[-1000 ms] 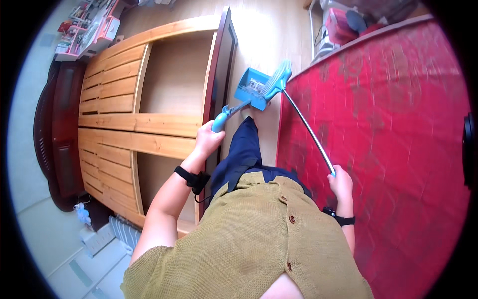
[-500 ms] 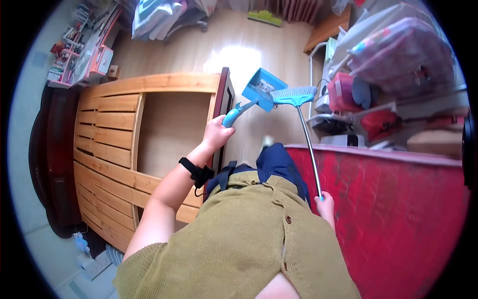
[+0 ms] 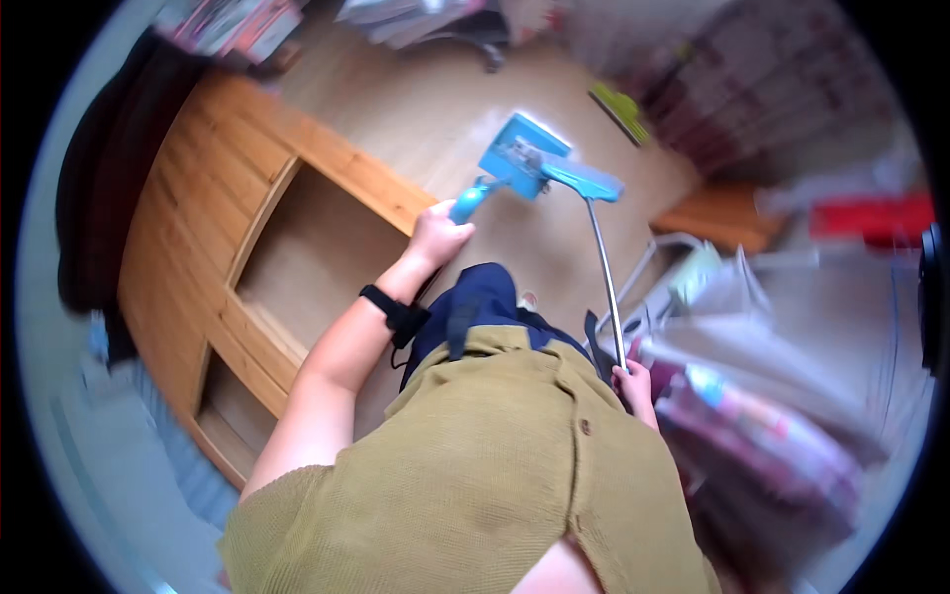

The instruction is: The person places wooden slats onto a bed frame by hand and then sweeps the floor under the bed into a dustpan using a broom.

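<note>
My left hand is wrapped round the blue handle of a dustpan, which is held out in front of me above the wooden floor. Greyish debris shows in the pan, though blur hides what it is. In my right hand is the metal stick of a broom. Its blue head is lifted beside the dustpan, with the bristles toward the pan's right side; whether they touch cannot be made out. A black band circles my left wrist.
A slatted wooden bed frame with open compartments lies to my left. Ahead on the wooden floor is a yellow-green squeegee-like tool. A blurred white rack and plastic-wrapped bundles crowd my right. An orange-brown wooden piece stands beyond.
My body and view have turned to the right, so the red-covered surface has left the picture. Dustpan and broom came along in my hands, still close together.
</note>
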A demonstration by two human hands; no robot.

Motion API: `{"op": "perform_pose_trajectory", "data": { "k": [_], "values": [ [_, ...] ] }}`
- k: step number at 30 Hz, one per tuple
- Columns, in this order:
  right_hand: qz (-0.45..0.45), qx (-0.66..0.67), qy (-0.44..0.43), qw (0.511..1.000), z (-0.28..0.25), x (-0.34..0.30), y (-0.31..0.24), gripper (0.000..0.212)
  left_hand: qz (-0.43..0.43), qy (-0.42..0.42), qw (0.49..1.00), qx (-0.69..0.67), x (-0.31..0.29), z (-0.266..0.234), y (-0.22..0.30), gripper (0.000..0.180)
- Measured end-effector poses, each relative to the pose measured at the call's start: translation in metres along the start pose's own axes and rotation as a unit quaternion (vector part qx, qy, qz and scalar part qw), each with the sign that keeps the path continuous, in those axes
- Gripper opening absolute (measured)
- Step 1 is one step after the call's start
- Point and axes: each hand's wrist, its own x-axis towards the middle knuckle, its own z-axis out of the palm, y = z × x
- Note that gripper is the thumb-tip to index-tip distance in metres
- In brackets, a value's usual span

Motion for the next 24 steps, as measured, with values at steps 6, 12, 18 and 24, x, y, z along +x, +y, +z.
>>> {"op": "perform_pose_trajectory", "data": {
  "k": [6, 12, 18, 24],
  "values": [
    [-0.011, -0.114, -0.095, 0.989, -0.047, 0.073, -0.158, 0.010, -0.111, 0.073, 0.991, -0.019, 0.043, 0.021, 0.009, 0.029],
    [-0.045, -0.177, -0.179, 0.967, -0.086, 0.182, -0.271, 0.013, -0.205, 0.170, 0.963, -0.029, 0.106, 0.038, 0.006, 0.025],
    [-0.038, -0.202, -0.217, 0.954, -0.159, 0.235, -0.368, 0.017, -0.220, 0.267, 0.935, -0.081, 0.157, 0.024, 0.030, 0.022],
    [-0.030, -0.335, -0.239, 0.911, -0.219, 0.319, -0.441, 0.025, -0.321, 0.268, 0.903, -0.101, 0.186, 0.044, 0.042, 0.027]
  ]
}}
